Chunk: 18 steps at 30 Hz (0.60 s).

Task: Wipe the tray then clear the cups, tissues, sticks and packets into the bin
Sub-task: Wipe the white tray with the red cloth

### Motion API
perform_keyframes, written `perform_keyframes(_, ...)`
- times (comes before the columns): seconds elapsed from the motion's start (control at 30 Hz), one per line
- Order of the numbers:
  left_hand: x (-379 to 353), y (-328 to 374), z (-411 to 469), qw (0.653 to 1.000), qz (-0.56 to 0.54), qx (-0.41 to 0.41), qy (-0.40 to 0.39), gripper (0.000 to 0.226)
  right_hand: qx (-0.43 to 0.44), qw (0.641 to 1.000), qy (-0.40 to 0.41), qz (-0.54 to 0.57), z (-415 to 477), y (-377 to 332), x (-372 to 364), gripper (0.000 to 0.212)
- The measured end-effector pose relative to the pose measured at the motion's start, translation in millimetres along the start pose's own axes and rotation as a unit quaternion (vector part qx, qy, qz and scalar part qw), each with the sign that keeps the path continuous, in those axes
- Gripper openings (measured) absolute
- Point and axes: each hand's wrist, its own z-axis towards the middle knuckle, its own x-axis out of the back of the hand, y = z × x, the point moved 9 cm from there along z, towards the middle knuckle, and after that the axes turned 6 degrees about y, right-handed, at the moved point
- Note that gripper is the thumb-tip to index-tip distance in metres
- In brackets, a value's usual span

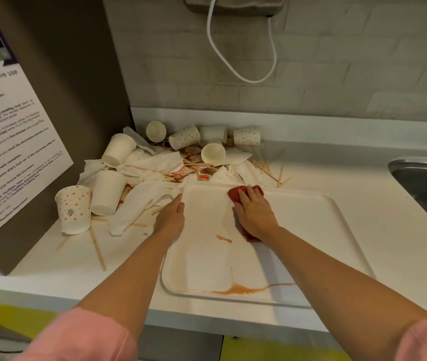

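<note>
tray [309,217], white and shallow, lies flat on the counter [363,178], near its front edge, with the sink [426,178] to the right. right hand [255,214] lies palm down on a red cloth [234,194] at the far middle of the tray, fingers straight and slightly spread, so that pressure goes through the whole cloth rather than through a pinch. left hand [172,217] rests on the far left corner of the rim, fingers extended and holding nothing. judged purpose: to brace the tray so it does not slide under the wiping.

contents of the tray: a brown spill [236,290] pooled along the near rim, a smaller streak [224,238] near the middle, and faint brown film between them. nothing else lies in it. judged stage: wiping under way, with the near part not yet clean.

litter is heaped on the counter beyond and left of the tray, against the back corner, which leaves the tray free to wipe. cups [108,192], plain and dotted, stand upside down or lie tipped; those whose mouths face the camera look empty. tissues [139,204] spread beneath and between them, one touching the tray's left corner. packets [181,174] lie in the middle of the heap; sticks [97,246] are scattered around it.

the sink shows only in part, so its contents cannot be told. no bin is in view.
</note>
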Motion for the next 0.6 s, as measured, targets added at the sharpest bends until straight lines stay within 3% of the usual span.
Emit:
perform_keyframes(0.37, 2, 1, 1, 0.998, 0.037, -0.047, 0.007, 0.043, 0.098, 0.995, -0.034, -0.003, 18, -92, -30, 0.051)
perform_keyframes(0.6, 4, 5, -2, 0.997, 0.031, -0.067, 0.019, 0.041, 0.178, 0.983, -0.044, 0.013, 2, -106, -32, 0.048)
